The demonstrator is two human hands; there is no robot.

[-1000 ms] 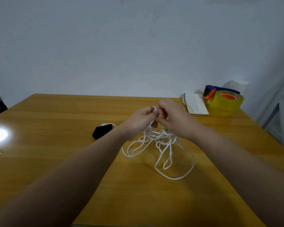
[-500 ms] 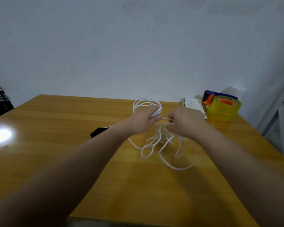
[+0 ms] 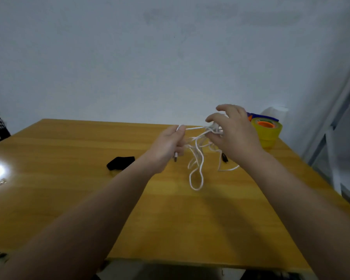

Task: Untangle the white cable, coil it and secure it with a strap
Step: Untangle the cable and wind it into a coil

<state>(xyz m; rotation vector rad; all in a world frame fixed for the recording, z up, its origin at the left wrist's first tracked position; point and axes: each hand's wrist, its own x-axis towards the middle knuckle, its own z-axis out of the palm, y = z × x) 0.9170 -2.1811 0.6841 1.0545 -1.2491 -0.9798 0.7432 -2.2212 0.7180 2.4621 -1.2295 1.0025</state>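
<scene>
We hold the tangled thin white cable [image 3: 196, 189] over the glossy yellow wooden table [image 3: 69, 199], left hand [image 3: 167, 147] gripping one strand, right hand [image 3: 235, 136] pinching the bunch, pale grey wall [image 3: 129, 57] behind.

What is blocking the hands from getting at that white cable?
Nothing visible. The left hand grips one strand and the right hand holds the tangle of the white cable, whose loops hang down toward the table.
</scene>
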